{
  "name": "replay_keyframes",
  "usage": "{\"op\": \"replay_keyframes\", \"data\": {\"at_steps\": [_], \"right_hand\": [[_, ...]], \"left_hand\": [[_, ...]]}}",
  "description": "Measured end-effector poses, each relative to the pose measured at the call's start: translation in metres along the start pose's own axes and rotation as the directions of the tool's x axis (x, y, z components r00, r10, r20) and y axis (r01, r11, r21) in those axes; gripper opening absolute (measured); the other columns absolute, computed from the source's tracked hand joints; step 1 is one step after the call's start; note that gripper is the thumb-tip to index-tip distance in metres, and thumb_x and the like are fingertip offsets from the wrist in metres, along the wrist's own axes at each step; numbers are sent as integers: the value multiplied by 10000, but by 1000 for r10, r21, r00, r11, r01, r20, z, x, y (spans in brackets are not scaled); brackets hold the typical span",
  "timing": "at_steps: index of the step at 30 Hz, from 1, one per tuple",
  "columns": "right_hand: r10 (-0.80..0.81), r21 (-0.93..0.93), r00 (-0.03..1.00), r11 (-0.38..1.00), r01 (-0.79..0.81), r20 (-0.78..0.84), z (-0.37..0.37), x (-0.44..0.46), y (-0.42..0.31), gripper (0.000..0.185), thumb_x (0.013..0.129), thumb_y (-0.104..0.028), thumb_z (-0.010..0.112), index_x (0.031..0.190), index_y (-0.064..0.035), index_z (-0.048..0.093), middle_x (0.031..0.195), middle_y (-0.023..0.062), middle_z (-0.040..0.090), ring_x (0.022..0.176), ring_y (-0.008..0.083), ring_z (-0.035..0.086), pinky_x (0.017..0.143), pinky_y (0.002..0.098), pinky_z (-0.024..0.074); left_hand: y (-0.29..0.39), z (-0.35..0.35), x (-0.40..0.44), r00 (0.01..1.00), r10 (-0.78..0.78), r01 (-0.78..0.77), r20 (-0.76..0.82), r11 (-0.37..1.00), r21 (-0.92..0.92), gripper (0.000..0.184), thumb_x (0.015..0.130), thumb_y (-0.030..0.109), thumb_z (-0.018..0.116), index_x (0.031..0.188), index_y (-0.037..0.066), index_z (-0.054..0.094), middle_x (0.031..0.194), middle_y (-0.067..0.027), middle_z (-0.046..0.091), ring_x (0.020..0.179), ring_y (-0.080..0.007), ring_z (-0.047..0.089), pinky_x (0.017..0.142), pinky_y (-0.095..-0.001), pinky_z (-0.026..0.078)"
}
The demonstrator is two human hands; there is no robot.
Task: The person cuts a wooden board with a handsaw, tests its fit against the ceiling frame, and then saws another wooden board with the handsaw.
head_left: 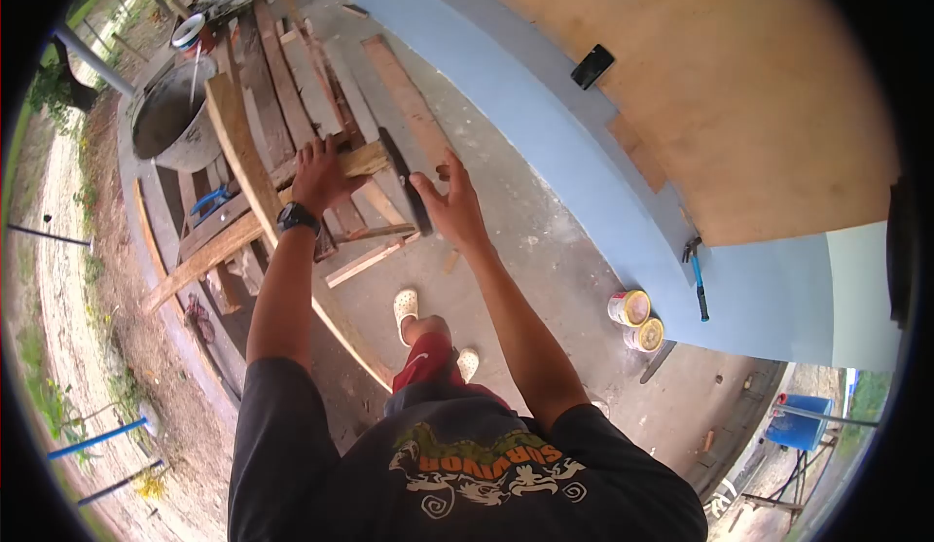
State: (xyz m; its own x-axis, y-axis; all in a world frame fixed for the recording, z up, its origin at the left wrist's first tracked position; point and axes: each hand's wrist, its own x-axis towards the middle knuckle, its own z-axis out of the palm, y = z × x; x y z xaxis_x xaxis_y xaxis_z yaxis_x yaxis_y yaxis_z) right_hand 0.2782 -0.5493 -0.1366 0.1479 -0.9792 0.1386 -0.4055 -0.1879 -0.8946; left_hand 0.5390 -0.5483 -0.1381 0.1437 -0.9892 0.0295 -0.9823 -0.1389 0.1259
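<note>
My left hand, a black watch on its wrist, lies over a wooden beam, thumb on the near side and fingers across the top. At the beam's right end stands a long dark bar-shaped tool; its exact kind is not clear. My right hand is just right of that tool, fingers apart, its thumb close to or touching it. A second, curved-looking beam crosses the first one near my left wrist.
Planks form a rough bench ahead. A large tub stands left, near blue-handled pliers. A loose board lies on the floor. Along the blue wall are a phone, a hammer and two small buckets.
</note>
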Motion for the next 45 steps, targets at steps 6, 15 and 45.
{"op": "replay_keyframes", "data": {"at_steps": [6,15,45], "right_hand": [[-12,-81,925,997,-20,-379,-114,131,125,236,1034,-185,580,1147,5,665,902,96,741,843,186,709,785,326,554],[112,-425,813,807,-410,-571,-214,366,333,393,918,-146,598,1272,23,626,1200,312,683,1136,460,659,983,508,531],[-137,440,814,884,-156,565,196,585,-251,170,930,-233,800,956,-121,675,750,-45,571,632,66,539,518,213,414]], "left_hand": [[5,7,5,999,9,-9,-51,1000,-3,1121,740,581,841,1523,-63,362,1507,-298,447,1412,-470,408,1205,-555,316],[-1,11,13,999,-34,34,-10,999,-3,1174,688,519,891,1541,-62,333,1532,-291,417,1445,-500,362,1232,-596,279],[-21,3,5,996,-18,7,-85,992,-124,1211,703,693,791,1505,-115,378,1424,-317,493,1365,-519,433,1199,-611,303]]}}
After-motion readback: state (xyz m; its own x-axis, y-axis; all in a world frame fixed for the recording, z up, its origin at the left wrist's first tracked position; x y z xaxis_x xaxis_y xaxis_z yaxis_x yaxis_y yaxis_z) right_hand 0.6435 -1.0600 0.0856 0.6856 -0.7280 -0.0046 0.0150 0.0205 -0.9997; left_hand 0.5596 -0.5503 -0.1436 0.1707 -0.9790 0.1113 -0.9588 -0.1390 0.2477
